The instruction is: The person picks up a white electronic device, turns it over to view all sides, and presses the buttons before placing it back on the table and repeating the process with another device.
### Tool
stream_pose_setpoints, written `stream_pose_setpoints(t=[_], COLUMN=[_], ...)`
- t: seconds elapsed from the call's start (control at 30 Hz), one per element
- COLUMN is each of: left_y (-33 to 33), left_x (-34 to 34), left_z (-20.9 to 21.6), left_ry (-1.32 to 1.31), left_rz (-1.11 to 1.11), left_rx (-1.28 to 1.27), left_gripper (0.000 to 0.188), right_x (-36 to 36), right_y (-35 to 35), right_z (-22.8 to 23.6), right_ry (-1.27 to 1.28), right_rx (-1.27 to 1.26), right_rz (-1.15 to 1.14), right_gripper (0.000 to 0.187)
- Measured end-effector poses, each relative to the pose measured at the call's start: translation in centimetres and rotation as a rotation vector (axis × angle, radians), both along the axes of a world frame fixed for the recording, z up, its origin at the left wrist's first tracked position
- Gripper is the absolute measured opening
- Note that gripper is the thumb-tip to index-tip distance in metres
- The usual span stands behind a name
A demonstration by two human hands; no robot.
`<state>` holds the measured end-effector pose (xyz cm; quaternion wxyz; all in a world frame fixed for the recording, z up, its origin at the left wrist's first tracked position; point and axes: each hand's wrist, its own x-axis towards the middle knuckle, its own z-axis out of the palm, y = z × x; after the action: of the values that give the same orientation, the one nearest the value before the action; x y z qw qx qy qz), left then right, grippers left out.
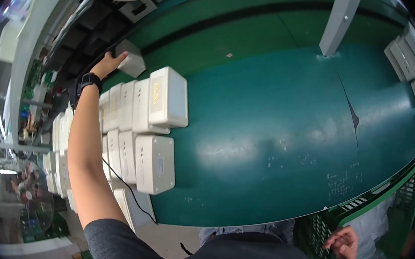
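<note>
My left hand (pixel 105 66) is stretched far forward at the upper left, a black band on its wrist. It grips the near left side of a white box-shaped device (pixel 132 61) on the green belt (pixel 218 40), thumb laid over it; the other fingers are partly hidden. Below, several similar white devices (pixel 167 97) stand packed in rows along the left of the green table (pixel 250 150). My right hand (pixel 343 244) hangs low at the right, beside a green crate (pixel 401 195). Its fingers are loosely bent and apart, with nothing seen in them.
A grey post (pixel 346 11) rises at the table's back right. More white devices (pixel 405 58) are stacked at the right edge. A black cable (pixel 127 186) hangs by my left arm. Clear plastic bags (pixel 374 225) fill the crate. Black trays (pixel 92 20) stand beyond the belt.
</note>
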<state>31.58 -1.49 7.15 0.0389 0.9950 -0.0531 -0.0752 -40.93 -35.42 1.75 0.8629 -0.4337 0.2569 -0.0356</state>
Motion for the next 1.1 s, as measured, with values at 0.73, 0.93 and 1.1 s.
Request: stream_pose_setpoints(t=[0.73, 0.93, 1.1], left_y=[-10.5, -15.2, -17.5], left_x=[-13.1, -24.1, -29.9], left_z=[2.7, 5.0, 1.7], left_ry=[-0.27, -0.236, 0.019], left_rz=[-0.657, -1.085, -1.258], left_rx=[-0.379, -0.341, -0.287], left_gripper=[0.065, 0.074, 0.084], right_x=[0.7, 0.8, 0.9], right_y=[-0.2, 0.4, 0.7], right_z=[-1.1, -0.9, -0.8], right_ry=[-0.201, -0.16, -0.214], right_rx=[0.068, -0.034, -0.131], right_rz=[-0.101, -0.004, 0.043], right_gripper=[0.036, 0.035, 0.036])
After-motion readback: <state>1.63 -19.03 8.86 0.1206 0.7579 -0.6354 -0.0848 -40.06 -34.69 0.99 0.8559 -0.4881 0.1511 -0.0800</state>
